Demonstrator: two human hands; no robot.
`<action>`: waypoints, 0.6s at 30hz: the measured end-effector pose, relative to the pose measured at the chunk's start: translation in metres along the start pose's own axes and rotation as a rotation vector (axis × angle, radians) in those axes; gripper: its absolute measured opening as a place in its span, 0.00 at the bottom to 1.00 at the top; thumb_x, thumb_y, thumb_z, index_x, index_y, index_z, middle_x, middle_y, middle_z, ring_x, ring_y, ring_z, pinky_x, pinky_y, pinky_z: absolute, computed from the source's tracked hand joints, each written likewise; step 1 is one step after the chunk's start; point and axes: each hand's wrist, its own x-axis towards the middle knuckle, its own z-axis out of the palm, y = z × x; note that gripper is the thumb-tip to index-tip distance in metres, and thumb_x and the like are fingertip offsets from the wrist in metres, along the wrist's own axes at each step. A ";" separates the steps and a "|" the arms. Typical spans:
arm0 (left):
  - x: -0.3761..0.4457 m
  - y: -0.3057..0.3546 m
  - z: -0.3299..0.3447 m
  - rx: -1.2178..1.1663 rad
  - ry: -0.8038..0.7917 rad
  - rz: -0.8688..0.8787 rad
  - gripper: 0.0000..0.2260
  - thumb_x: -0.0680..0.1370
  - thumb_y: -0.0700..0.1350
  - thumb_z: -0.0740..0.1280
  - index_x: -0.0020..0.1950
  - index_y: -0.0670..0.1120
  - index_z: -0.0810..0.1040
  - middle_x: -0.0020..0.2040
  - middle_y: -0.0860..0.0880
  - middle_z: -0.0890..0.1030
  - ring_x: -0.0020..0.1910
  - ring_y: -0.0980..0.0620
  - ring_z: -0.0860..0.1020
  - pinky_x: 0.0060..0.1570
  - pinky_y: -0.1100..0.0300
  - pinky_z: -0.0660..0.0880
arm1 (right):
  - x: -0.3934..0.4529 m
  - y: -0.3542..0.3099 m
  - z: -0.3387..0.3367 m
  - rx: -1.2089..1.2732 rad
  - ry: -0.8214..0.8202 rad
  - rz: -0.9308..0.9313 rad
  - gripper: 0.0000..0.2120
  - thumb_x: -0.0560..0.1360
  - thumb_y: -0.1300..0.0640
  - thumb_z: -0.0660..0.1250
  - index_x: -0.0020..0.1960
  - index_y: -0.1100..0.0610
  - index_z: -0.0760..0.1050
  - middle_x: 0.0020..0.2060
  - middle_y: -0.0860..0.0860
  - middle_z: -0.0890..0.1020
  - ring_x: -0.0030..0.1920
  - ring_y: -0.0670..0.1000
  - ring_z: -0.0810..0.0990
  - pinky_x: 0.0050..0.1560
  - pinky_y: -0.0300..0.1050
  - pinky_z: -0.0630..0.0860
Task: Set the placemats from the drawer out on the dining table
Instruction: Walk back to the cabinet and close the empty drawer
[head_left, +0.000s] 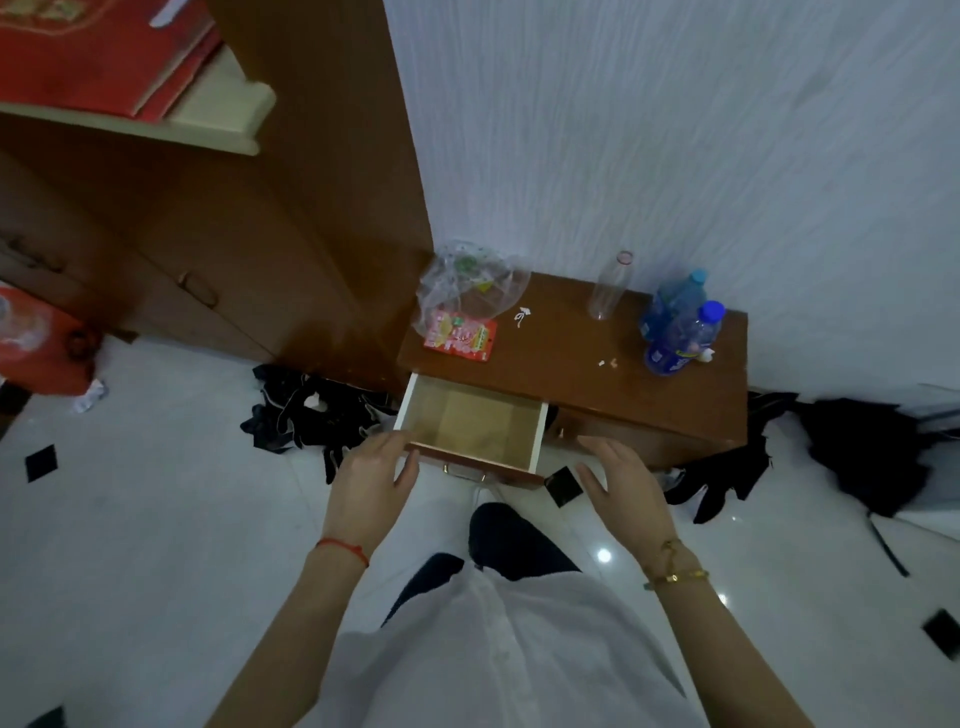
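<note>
A low brown side table (582, 379) stands against the white wall, its left drawer (470, 423) pulled out. The drawer's pale wooden inside looks bare; I see no placemats in it. My left hand (374, 480) is at the drawer's front left corner, fingers straight and touching its edge. My right hand (621, 480) hovers in the air to the right of the drawer front, fingers extended, holding nothing. No dining table is in view.
On the side table lie a clear plastic bag (467, 286), a red snack packet (460, 338), a clear empty bottle (610, 286) and two blue bottles (680, 332). Dark clothes (306, 415) are strewn on the white tiled floor. A tall brown cabinet (249, 260) stands to the left.
</note>
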 end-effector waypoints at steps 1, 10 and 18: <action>0.009 -0.004 0.000 0.001 -0.003 0.016 0.10 0.76 0.39 0.68 0.57 0.43 0.80 0.49 0.46 0.82 0.45 0.48 0.80 0.46 0.51 0.80 | 0.007 -0.001 0.002 -0.003 0.003 0.011 0.17 0.78 0.56 0.65 0.65 0.58 0.73 0.60 0.54 0.78 0.61 0.53 0.75 0.61 0.44 0.71; 0.063 -0.041 0.010 -0.018 -0.091 0.110 0.12 0.76 0.38 0.67 0.60 0.42 0.78 0.49 0.45 0.82 0.46 0.46 0.79 0.48 0.47 0.79 | 0.047 -0.015 0.027 -0.011 0.047 0.083 0.16 0.79 0.56 0.64 0.65 0.57 0.73 0.59 0.53 0.78 0.60 0.53 0.75 0.55 0.38 0.68; 0.066 -0.109 0.059 0.039 -0.183 0.182 0.12 0.78 0.42 0.65 0.61 0.45 0.77 0.50 0.48 0.82 0.48 0.48 0.79 0.51 0.48 0.78 | 0.050 -0.003 0.107 -0.002 0.085 0.152 0.16 0.79 0.57 0.64 0.65 0.59 0.73 0.59 0.55 0.78 0.61 0.55 0.74 0.57 0.40 0.68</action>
